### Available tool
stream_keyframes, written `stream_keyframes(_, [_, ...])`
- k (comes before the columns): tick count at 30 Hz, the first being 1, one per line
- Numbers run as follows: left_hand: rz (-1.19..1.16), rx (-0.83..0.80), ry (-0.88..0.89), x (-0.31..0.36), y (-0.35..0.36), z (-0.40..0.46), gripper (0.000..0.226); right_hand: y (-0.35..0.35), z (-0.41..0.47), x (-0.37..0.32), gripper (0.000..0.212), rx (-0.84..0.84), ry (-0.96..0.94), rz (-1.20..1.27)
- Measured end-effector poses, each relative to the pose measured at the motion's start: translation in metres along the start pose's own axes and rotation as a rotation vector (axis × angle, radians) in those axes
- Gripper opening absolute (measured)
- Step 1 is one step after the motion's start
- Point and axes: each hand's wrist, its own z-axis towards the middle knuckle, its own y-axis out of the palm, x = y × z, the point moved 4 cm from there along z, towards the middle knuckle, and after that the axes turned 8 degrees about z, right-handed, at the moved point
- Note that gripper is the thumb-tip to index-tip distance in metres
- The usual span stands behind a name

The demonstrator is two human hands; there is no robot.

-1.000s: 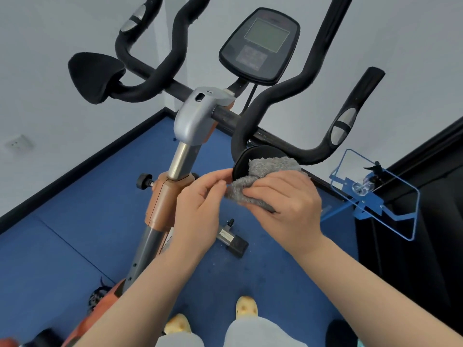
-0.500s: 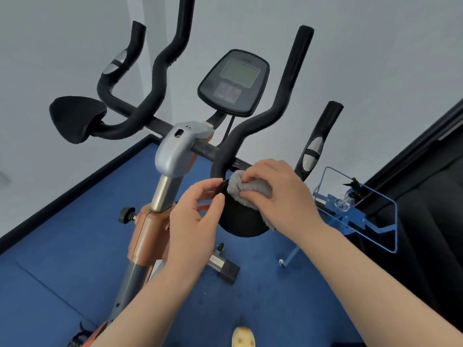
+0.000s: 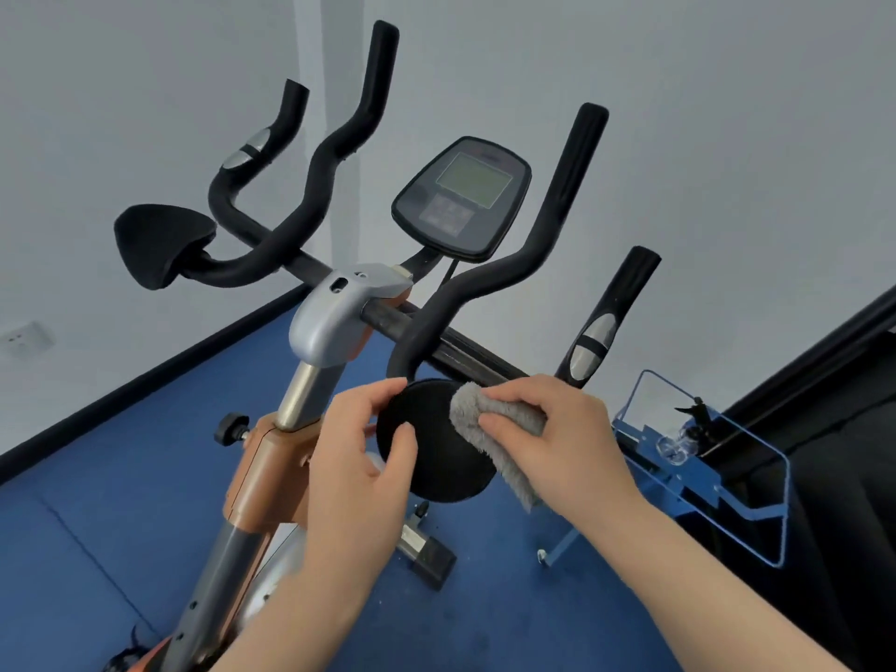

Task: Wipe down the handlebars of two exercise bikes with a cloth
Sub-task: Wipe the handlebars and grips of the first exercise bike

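An exercise bike with black foam handlebars (image 3: 548,235) fills the view, its grey console (image 3: 463,198) at the centre. A round black elbow pad (image 3: 436,458) sits at the near end of the right handlebar. My left hand (image 3: 361,458) pinches that pad's left edge between thumb and fingers. Pressed against the pad's right side is a grey fluffy cloth (image 3: 489,429), held in my right hand (image 3: 557,438). A second black pad (image 3: 160,244) sits on the left handlebar, untouched.
The bike's grey and orange stem (image 3: 291,429) runs down to the blue floor (image 3: 97,477). A blue metal rack (image 3: 703,477) stands close on the right beside a black curtain (image 3: 834,453). White walls lie behind.
The view has tilted up, showing more of the handlebars. My right hand has slid the cloth from the pad's top to its right side, while my left hand keeps hold of the pad's left edge.
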Motion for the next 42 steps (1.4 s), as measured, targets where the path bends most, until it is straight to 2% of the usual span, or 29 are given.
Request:
stream_keyframes(3, [0.151, 0.024, 0.123, 0.015, 0.017, 0.003, 0.039, -0.021, 0.011, 0.004, 0.015, -0.021, 0.017, -0.011])
stream_keyframes(6, [0.324, 0.076, 0.192, 0.026, 0.033, 0.014, 0.038, -0.049, 0.036, 0.002, 0.017, 0.176, -0.125, -0.079])
stream_keyframes(7, [0.397, 0.104, 0.190, 0.028, 0.037, 0.018, 0.035, -0.050, 0.041, 0.001, 0.018, 0.184, -0.187, -0.144])
stream_keyframes(11, [0.617, 0.245, 0.179, 0.028, 0.047, 0.021, 0.024, -0.031, 0.040, 0.021, 0.016, -0.067, -0.407, -0.424])
stream_keyframes(16, [0.585, 0.342, 0.125, 0.022, 0.048, 0.022, 0.022, -0.033, 0.033, 0.034, 0.020, -0.114, -0.513, -0.332])
stream_keyframes(19, [0.547, 0.386, 0.096, 0.019, 0.047, 0.021, 0.022, -0.011, 0.050, 0.020, 0.016, -0.179, -0.449, -0.370])
stream_keyframes(24, [0.482, 0.413, 0.076, 0.014, 0.047, 0.022, 0.020, 0.025, 0.091, 0.001, 0.022, -0.233, -0.329, -0.364])
stream_keyframes(27, [0.454, 0.407, 0.131, 0.012, 0.046, 0.021, 0.015, 0.011, 0.083, 0.011, 0.027, -0.254, -0.246, -0.317])
stream_keyframes(31, [0.427, 0.392, 0.187, 0.009, 0.047, 0.021, 0.008, -0.015, 0.059, 0.027, 0.029, -0.281, -0.191, -0.456])
stream_keyframes(37, [0.398, 0.404, 0.275, 0.002, 0.046, 0.026, 0.008, 0.022, 0.089, 0.011, 0.020, -0.194, -0.118, -0.223])
stream_keyframes(39, [0.398, 0.402, 0.275, 0.003, 0.047, 0.026, 0.008, 0.024, 0.093, 0.011, 0.020, -0.212, -0.122, -0.211])
stream_keyframes(42, [0.398, 0.407, 0.266, 0.003, 0.046, 0.023, 0.007, 0.000, 0.074, 0.022, 0.029, -0.255, -0.255, -0.433])
